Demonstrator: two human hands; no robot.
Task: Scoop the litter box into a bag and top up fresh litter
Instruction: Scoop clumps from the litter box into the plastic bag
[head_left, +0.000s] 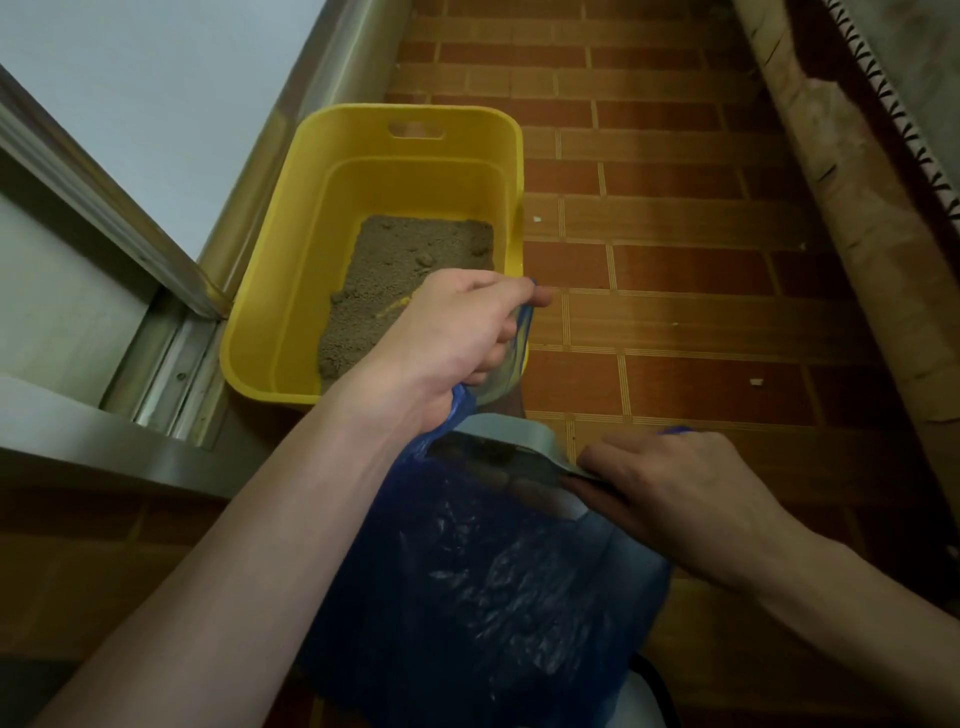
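Note:
A yellow litter box (291, 249) stands on the tiled floor by the door frame, with grey-brown litter (384, 280) covering its bottom. In front of it hangs a blue plastic bag (483, 587). My left hand (452, 332) grips the bag's upper rim, holding the mouth up beside the box's near right corner. My right hand (670, 483) grips a grey scoop (519, 441) whose blade sits inside the bag's mouth with dark clumps on it.
A metal sliding-door frame and track (171, 332) run along the left of the box. Orange-brown floor tiles (701, 312) stretch to the right, with a few white crumbs on them. A rolled mat or carpet edge (852, 182) lies along the far right.

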